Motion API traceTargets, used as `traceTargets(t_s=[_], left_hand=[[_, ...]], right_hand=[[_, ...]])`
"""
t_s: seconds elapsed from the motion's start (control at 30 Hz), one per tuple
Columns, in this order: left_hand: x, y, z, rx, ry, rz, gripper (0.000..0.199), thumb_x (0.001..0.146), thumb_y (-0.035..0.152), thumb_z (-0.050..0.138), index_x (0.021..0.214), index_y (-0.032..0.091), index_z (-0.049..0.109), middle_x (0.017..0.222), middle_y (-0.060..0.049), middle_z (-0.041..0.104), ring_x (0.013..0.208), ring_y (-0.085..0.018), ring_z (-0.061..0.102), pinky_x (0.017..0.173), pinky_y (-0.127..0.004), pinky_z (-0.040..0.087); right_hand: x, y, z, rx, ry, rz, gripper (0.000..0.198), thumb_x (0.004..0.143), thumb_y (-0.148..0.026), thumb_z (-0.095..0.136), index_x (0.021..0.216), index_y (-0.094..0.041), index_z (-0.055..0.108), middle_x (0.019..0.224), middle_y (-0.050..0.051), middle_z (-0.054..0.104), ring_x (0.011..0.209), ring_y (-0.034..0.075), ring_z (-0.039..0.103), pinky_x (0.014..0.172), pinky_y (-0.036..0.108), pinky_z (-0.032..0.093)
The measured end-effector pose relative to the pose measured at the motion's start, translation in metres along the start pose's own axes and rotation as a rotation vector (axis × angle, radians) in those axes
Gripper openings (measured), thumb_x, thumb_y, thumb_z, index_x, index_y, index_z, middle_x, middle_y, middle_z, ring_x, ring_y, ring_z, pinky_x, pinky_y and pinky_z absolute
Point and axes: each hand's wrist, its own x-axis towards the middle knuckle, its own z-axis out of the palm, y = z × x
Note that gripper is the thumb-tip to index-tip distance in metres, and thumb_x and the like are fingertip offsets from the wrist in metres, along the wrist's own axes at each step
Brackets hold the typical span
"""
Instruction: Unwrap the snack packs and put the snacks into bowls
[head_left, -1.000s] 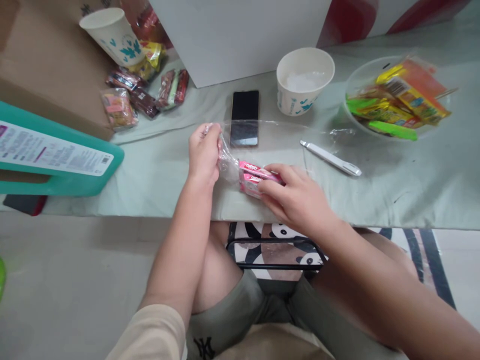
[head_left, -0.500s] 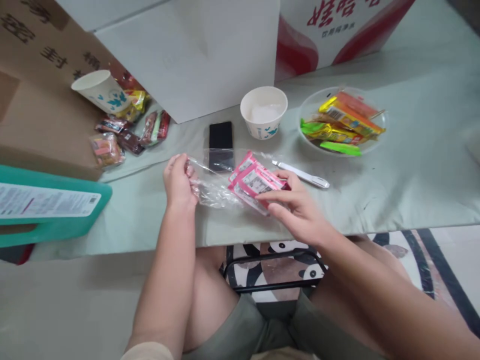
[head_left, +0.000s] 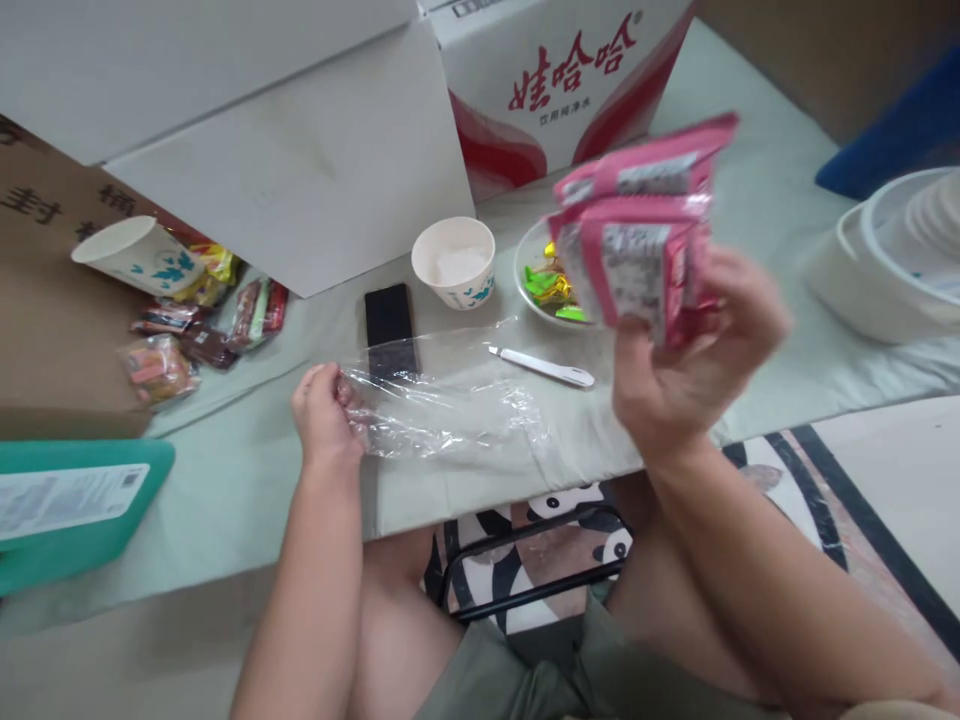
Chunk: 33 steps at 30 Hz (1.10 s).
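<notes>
My left hand (head_left: 326, 412) grips one end of a clear plastic bag (head_left: 450, 415), whose crinkled film spreads over the cloth and across the lower part of a black phone (head_left: 389, 318). Raised above the table on the right, my right hand (head_left: 697, 350) is closed around several pink snack packets (head_left: 637, 255) with white printed panels. These packets hide much of a clear bowl (head_left: 531, 300) of yellow and green wrapped snacks. Between the hands lies a white utility knife (head_left: 544, 367). Behind the bag stands a paper cup (head_left: 454, 262) with whitish contents.
White cartons (head_left: 300, 160) stand along the back. At left, a tilted paper cup (head_left: 139, 258) rests by wrapped snacks (head_left: 202, 342), with a green case (head_left: 82, 510) nearer me. White plastic containers (head_left: 885, 265) are at right. The table's front edge runs above my lap.
My right hand has lifted the pink packets away from the clear bag, up and to the right. The left hand still holds the bag, now lying flatter. The view has shifted to the right.
</notes>
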Motion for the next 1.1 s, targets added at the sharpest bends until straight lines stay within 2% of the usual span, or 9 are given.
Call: traceTargets(t_s=[0.07, 0.13, 0.3, 0.37, 0.57, 0.73, 0.97, 1.03, 1.1], left_hand=[[-0.002, -0.001, 0.003, -0.005, 0.000, -0.001, 0.033, 0.061, 0.024, 0.071, 0.060, 0.021, 0.038, 0.044, 0.009, 0.032, 0.038, -0.006, 0.023, 0.041, -0.025, 0.009], [-0.003, -0.003, 0.006, -0.004, -0.005, -0.010, 0.029, 0.063, 0.023, 0.071, 0.061, 0.021, 0.042, 0.044, 0.008, 0.033, 0.037, -0.006, 0.023, 0.041, -0.025, 0.009], [-0.002, -0.010, 0.013, -0.008, -0.023, -0.011, 0.029, 0.059, 0.026, 0.074, 0.061, 0.021, 0.045, 0.043, 0.010, 0.034, 0.036, -0.005, 0.023, 0.039, -0.023, 0.009], [-0.001, -0.012, 0.016, 0.001, -0.030, -0.011, 0.032, 0.057, 0.030, 0.076, 0.061, 0.022, 0.045, 0.043, 0.011, 0.033, 0.035, -0.004, 0.023, 0.039, -0.023, 0.009], [-0.009, -0.015, 0.024, 0.023, -0.049, -0.019, 0.031, 0.061, 0.028, 0.076, 0.062, 0.022, 0.046, 0.045, 0.009, 0.033, 0.037, -0.005, 0.023, 0.039, -0.023, 0.010], [-0.015, -0.016, 0.029, 0.027, -0.053, -0.022, 0.025, 0.064, 0.023, 0.072, 0.061, 0.021, 0.047, 0.046, 0.007, 0.032, 0.038, -0.006, 0.023, 0.040, -0.024, 0.009], [-0.017, -0.018, 0.035, 0.030, -0.065, -0.028, 0.027, 0.065, 0.022, 0.072, 0.062, 0.021, 0.045, 0.046, 0.008, 0.031, 0.038, -0.006, 0.022, 0.040, -0.024, 0.009], [-0.018, -0.017, 0.035, 0.024, -0.066, -0.029, 0.025, 0.066, 0.021, 0.070, 0.061, 0.021, 0.045, 0.045, 0.008, 0.031, 0.037, -0.005, 0.022, 0.040, -0.023, 0.009], [-0.019, -0.017, 0.035, 0.008, -0.078, -0.024, 0.024, 0.067, 0.019, 0.068, 0.060, 0.020, 0.046, 0.043, 0.008, 0.032, 0.035, -0.005, 0.022, 0.038, -0.022, 0.010]], right_hand=[[0.021, 0.018, -0.004, -0.086, 0.119, -0.083, 0.048, 0.095, -0.029, 0.047, 0.143, -0.032, 0.043, 0.135, 0.014, 0.051, 0.135, 0.035, 0.052, 0.105, 0.060, 0.049], [0.037, 0.034, -0.003, -0.135, 0.128, -0.102, 0.046, 0.094, -0.024, 0.046, 0.140, -0.027, 0.048, 0.134, 0.016, 0.054, 0.133, 0.033, 0.053, 0.108, 0.057, 0.047], [0.047, 0.058, 0.014, -0.089, -0.214, -0.036, 0.043, 0.088, -0.021, 0.049, 0.130, -0.024, 0.058, 0.129, 0.014, 0.064, 0.125, 0.030, 0.060, 0.107, 0.052, 0.048], [0.045, 0.063, 0.019, -0.097, -0.274, 0.017, 0.039, 0.091, -0.024, 0.048, 0.129, -0.025, 0.059, 0.129, 0.013, 0.065, 0.126, 0.029, 0.060, 0.107, 0.052, 0.048], [0.044, 0.077, 0.028, -0.122, -0.227, 0.082, 0.033, 0.098, -0.030, 0.043, 0.129, -0.026, 0.056, 0.121, 0.011, 0.064, 0.116, 0.028, 0.061, 0.099, 0.050, 0.051], [0.045, 0.075, 0.031, -0.158, -0.210, 0.099, 0.041, 0.100, -0.038, 0.048, 0.139, -0.029, 0.051, 0.121, 0.012, 0.061, 0.113, 0.027, 0.061, 0.097, 0.049, 0.052], [0.042, 0.067, 0.029, -0.221, -0.196, 0.250, 0.036, 0.098, -0.034, 0.047, 0.125, -0.026, 0.070, 0.114, 0.013, 0.066, 0.116, 0.032, 0.060, 0.101, 0.055, 0.048], [0.042, 0.070, 0.029, -0.261, -0.181, 0.290, 0.035, 0.099, -0.037, 0.048, 0.122, -0.025, 0.072, 0.111, 0.013, 0.066, 0.115, 0.033, 0.061, 0.101, 0.059, 0.046], [0.043, 0.071, 0.026, -0.293, -0.167, 0.261, 0.037, 0.098, -0.043, 0.051, 0.125, -0.024, 0.069, 0.113, 0.016, 0.062, 0.121, 0.037, 0.057, 0.101, 0.062, 0.045]])
